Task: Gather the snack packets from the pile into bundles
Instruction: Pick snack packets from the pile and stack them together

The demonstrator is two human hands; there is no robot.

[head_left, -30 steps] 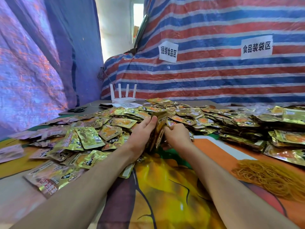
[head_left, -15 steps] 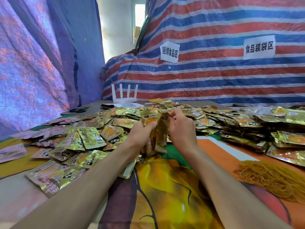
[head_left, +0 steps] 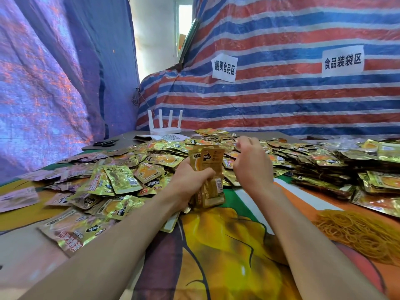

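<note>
A wide pile of gold snack packets (head_left: 129,169) covers the table's middle and left. My left hand (head_left: 188,180) grips an upright stack of gold packets (head_left: 211,176), its lower edge close to the tablecloth. My right hand (head_left: 251,165) hovers just right of the stack and apart from it, over the pile, fingers loosely curled and blurred, holding nothing I can see. Bound bundles of packets (head_left: 329,172) lie stacked at the right.
A heap of tan rubber bands (head_left: 359,232) lies at the front right on the printed tablecloth (head_left: 223,245). A white router (head_left: 165,126) and black scissors (head_left: 106,143) sit at the table's far left. Striped tarps with two paper signs hang behind.
My right hand has let go of the stack and lifted up and right over the pile. The left hand now holds the stack alone, higher and more upright.
</note>
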